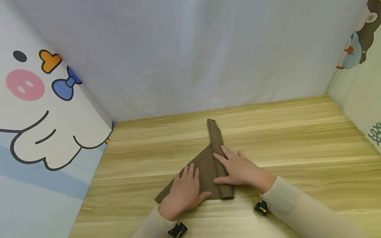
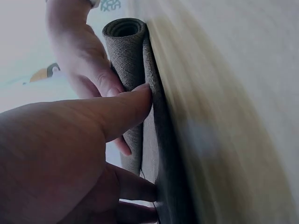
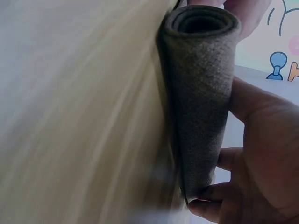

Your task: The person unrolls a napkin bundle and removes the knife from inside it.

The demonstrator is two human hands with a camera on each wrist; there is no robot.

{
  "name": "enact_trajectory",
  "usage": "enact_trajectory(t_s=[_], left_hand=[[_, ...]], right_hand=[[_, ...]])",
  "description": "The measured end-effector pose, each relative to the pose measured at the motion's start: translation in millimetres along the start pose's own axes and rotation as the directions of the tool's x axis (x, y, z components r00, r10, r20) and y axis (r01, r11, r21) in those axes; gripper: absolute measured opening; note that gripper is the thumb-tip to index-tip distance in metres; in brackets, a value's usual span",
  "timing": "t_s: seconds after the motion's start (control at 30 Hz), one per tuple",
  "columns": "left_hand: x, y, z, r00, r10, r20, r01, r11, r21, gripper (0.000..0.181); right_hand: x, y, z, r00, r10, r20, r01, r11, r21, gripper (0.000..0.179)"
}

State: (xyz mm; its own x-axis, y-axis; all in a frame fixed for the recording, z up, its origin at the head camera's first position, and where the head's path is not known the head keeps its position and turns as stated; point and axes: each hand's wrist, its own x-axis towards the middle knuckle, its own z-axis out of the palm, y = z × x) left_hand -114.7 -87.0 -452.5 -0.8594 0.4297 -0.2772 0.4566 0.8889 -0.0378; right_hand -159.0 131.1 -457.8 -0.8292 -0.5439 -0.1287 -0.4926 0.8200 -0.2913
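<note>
Where the scene begins at far left, a wall (image 1: pixel 56 117) carries a large cartoon with a pink spot, an orange shape and a blue bow tie. Next along, on a wood-grain table (image 1: pixel 297 142), lies a brown cloth (image 1: pixel 206 172): its left part is a flat, slanting wedge, its right part is wound into a roll (image 1: pixel 215 138) that runs away from the person and reaches beyond the wedge. A left hand (image 1: pixel 185 190) lies on the wedge, fingers extended, thumb out to the side near the close edge, pressing rather than gripping. If that hand slid or pushed unevenly, the flat part would likely pucker or drift askew. Further right, a right hand (image 1: pixel 239 168) reaches across the roll, fingers spread wide and touching it, not wrapped around it. Uneven pressure here could probably turn one end more than the other, making the roll crooked; lifting off too soon might let it loosen, since the near end (image 1: pixel 228 198) shows a hollow middle and nothing visible fastens it. The roll's far end looks ragged, so layers there may slip out of line. At far right, another wall (image 1: pixel 360 89) shows part of a cartoon.
</note>
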Motion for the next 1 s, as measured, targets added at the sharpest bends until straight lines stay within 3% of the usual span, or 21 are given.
enact_trajectory(t_s=[0.3,0.67,1.0], left_hand=[[3.2,-7.8,1.9,0.999,-0.033,-0.012,0.033,0.999,0.018,0.093],[-1.8,-18.8,6.8,1.000,-0.031,-0.001,0.031,1.000,0.002,0.093],[-2.7,-19.8,7.7,1.000,-0.018,-0.001,0.018,1.000,0.013,0.092]], right_hand=[[7.0,-1.5,3.7,1.000,0.009,-0.024,-0.009,1.000,0.015,0.095],[11.1,-2.5,5.0,1.000,0.001,-0.016,0.000,0.998,0.066,0.093],[5.7,6.9,5.5,1.000,0.002,-0.027,0.001,0.994,0.114,0.089]])
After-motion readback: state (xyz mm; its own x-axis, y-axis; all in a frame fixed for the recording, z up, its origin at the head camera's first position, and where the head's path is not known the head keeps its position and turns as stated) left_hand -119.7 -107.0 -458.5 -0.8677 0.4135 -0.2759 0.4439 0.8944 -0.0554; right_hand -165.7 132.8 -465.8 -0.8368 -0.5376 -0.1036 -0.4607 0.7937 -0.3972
